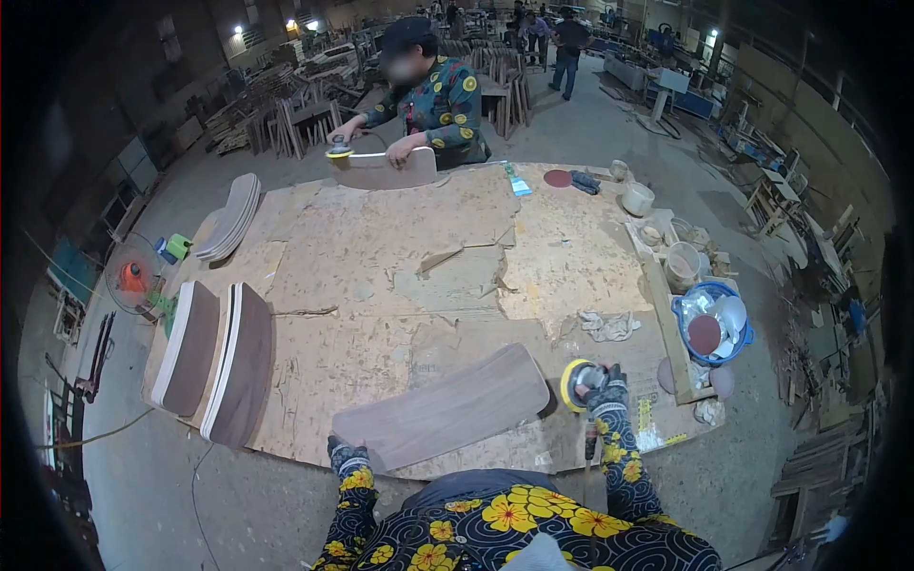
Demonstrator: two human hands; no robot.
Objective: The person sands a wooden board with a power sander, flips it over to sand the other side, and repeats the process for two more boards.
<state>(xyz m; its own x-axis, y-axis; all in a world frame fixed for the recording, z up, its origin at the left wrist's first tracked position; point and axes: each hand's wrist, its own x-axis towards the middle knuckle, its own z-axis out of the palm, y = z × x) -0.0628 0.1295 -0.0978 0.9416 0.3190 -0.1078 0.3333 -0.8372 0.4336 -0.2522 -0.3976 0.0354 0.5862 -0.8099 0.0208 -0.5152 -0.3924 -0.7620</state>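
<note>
A curved wooden board with rounded corners lies flat on the worktable in front of me. At its lower left corner, my left hand in a patterned glove is closed on the edge. To the right of the board, my right hand, also gloved, grips a round power sander with a yellow pad. The sander is apart from the board, tilted so that its pad rim faces left. A hose or cord runs from it toward my body.
Stacked curved boards stand at the left edge, with more boards behind. Across the table a co-worker sands another board. On the right are a blue basket of discs, a white tub and a crumpled rag.
</note>
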